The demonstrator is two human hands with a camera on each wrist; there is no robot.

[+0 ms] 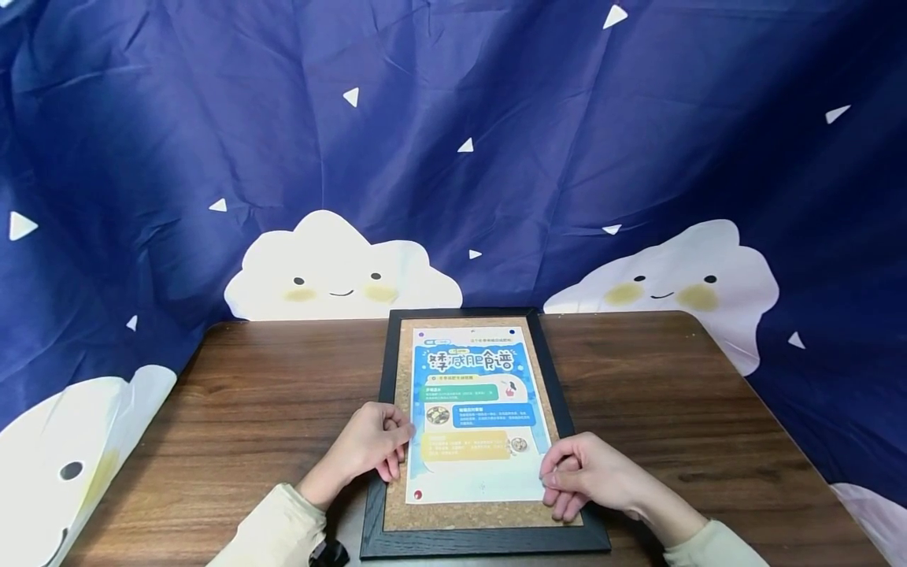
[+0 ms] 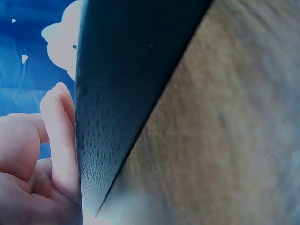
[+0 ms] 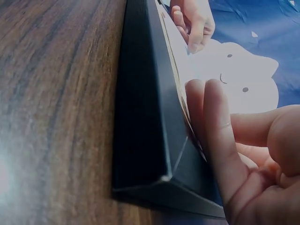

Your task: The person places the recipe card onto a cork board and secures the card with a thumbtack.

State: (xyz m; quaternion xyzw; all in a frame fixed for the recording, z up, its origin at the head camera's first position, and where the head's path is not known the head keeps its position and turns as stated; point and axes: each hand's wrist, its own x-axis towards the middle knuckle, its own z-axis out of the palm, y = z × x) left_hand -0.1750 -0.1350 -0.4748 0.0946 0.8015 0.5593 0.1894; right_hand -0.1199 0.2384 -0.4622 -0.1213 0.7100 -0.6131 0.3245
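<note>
A colourful printed poster (image 1: 471,441) lies on a cork board (image 1: 453,516) with a black frame (image 1: 489,541). Pins show at three of its corners: purple (image 1: 421,335) at top left, dark blue (image 1: 512,331) at top right, red (image 1: 417,494) at bottom left. At the sheet's left edge, my left hand (image 1: 374,439) brings thumb and index finger together on the paper. My right hand (image 1: 584,472) pinches at the right edge near the lower corner, covering part of it. Whether a pin sits between those fingertips is hidden.
The framed board rests near the front of a brown wooden table (image 1: 283,378), with tabletop on both sides. Behind hangs a blue curtain (image 1: 425,157) printed with white clouds and triangles. A small black object (image 1: 329,554) is by the left sleeve.
</note>
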